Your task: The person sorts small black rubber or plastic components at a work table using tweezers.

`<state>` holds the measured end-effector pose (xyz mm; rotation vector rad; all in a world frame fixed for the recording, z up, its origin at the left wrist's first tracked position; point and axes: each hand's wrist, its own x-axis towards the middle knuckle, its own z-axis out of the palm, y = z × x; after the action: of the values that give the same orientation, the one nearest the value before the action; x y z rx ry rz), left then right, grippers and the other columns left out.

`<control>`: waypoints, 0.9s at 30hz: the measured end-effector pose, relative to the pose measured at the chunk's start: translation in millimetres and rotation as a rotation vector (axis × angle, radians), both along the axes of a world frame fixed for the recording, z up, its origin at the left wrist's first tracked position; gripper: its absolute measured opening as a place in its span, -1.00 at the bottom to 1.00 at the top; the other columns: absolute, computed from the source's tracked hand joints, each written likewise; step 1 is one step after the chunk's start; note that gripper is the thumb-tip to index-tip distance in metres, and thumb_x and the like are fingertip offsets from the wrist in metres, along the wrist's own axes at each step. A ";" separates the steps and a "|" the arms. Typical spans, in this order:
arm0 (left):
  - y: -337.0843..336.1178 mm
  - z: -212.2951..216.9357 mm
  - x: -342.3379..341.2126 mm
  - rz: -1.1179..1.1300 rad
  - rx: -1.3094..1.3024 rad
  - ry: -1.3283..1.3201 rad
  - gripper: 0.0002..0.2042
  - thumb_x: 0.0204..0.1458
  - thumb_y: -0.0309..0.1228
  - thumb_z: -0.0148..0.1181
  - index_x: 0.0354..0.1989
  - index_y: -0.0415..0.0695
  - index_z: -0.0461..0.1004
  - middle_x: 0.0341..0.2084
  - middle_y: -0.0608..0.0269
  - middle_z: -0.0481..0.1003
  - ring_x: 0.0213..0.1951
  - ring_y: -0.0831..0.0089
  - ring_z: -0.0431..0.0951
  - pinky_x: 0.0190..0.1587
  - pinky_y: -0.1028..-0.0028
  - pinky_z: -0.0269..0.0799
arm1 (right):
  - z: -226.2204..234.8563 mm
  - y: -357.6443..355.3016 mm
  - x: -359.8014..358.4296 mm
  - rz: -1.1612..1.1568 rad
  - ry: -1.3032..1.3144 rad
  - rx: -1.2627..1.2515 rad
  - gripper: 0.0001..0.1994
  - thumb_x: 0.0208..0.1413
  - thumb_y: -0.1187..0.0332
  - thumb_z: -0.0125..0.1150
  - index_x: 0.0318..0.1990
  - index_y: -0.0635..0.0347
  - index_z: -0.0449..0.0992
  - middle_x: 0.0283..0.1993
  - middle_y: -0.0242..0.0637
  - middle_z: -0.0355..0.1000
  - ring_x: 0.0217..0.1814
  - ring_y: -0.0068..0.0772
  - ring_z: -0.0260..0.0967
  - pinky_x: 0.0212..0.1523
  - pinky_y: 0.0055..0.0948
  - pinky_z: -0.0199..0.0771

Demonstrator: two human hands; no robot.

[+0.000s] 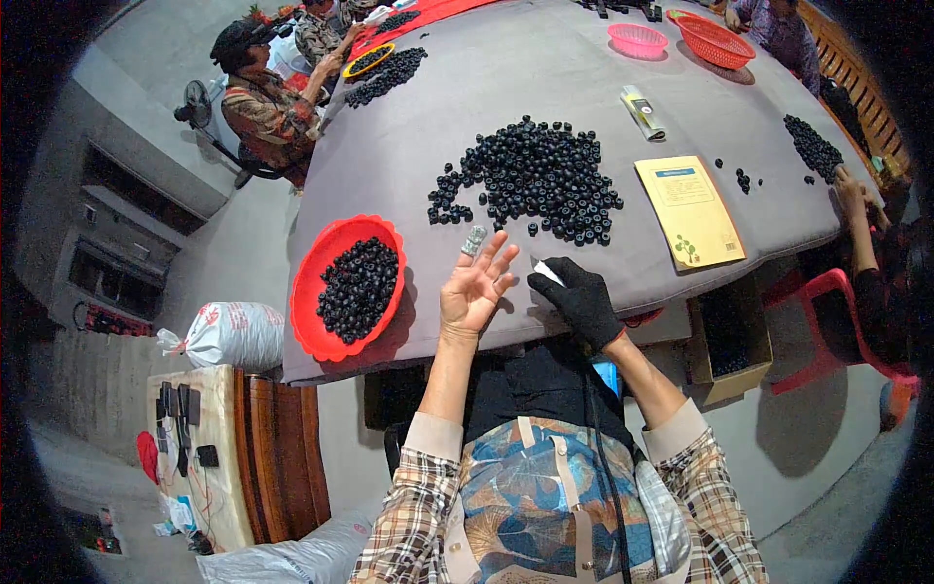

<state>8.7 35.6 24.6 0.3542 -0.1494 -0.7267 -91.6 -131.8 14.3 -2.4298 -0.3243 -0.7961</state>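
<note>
My left hand point(472, 292) is raised palm up at the table's near edge, fingers spread, with nothing visible in it. A grey wrap point(474, 240) covers one fingertip. Beside it, my right hand point(581, 304) wears a black glove and is closed on a small white-handled tool point(551, 272) with a thin pointed tip aimed toward the left hand. Just beyond both hands lies a large pile of small black round bead-like pieces point(545, 175), some showing pale rings. To the left, a red scalloped bowl point(304, 292) holds more of these pieces.
A yellow booklet point(689, 212) and a white-green tube-like packet point(642, 112) lie right of the pile on the grey-covered table point(389, 195). Pink point(637, 41) and red baskets point(717, 41) stand farther back. Other people sit around the table. A cardboard box point(730, 336) stands below, near a red stool point(837, 321).
</note>
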 end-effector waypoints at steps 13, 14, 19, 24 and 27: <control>6.0 -7.5 3.6 -0.018 -0.003 -0.193 -0.49 -0.15 -0.64 -0.08 0.10 -0.13 0.22 0.12 -0.06 0.14 0.12 0.01 0.20 0.00 0.13 0.33 | 3.6 6.0 -1.1 0.041 0.048 0.196 -0.70 -0.13 0.45 0.12 -0.15 0.02 0.46 -0.13 -0.22 0.38 -0.19 -0.24 0.40 -0.28 -0.39 0.45; 9.1 -11.2 5.5 0.003 0.095 -0.323 -0.51 -0.11 -0.61 -0.06 0.10 -0.11 0.22 0.12 -0.06 0.14 0.13 0.01 0.19 0.01 0.12 0.31 | 3.3 7.2 -0.1 0.046 0.047 0.196 -0.70 -0.13 0.45 0.12 -0.15 0.02 0.46 -0.13 -0.22 0.38 -0.19 -0.24 0.40 -0.28 -0.39 0.45; 3.3 -6.5 2.0 -0.021 -0.009 -0.163 -0.46 -0.20 -0.71 -0.14 0.08 -0.14 0.23 0.12 -0.07 0.15 0.11 0.00 0.22 -0.01 0.15 0.34 | 2.0 3.3 -0.6 0.012 0.185 0.211 -0.75 0.05 0.28 0.04 -0.13 0.12 0.45 -0.13 -0.24 0.39 -0.17 -0.35 0.40 -0.18 -0.45 0.40; 6.1 -10.4 4.5 0.018 0.009 -0.164 -0.46 -0.21 -0.72 -0.14 0.07 -0.15 0.24 0.12 -0.07 0.15 0.10 0.00 0.23 -0.02 0.16 0.35 | 1.1 2.8 -0.3 0.004 0.096 0.055 -0.75 0.06 0.27 0.04 -0.14 0.14 0.45 -0.14 -0.23 0.39 -0.17 -0.34 0.40 -0.19 -0.45 0.40; 8.2 -13.9 5.6 -0.007 0.056 -0.260 -0.48 -0.18 -0.70 -0.14 0.08 -0.13 0.24 0.12 -0.07 0.15 0.12 0.00 0.20 -0.01 0.15 0.34 | 5.5 5.1 -1.5 0.024 0.081 0.101 -0.75 0.06 0.27 0.05 -0.14 0.16 0.44 -0.15 -0.23 0.39 -0.18 -0.33 0.40 -0.20 -0.46 0.39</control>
<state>14.3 43.7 10.7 0.5016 -0.3765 -0.6908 -93.1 -126.8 19.8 -2.3525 -0.2743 -0.6846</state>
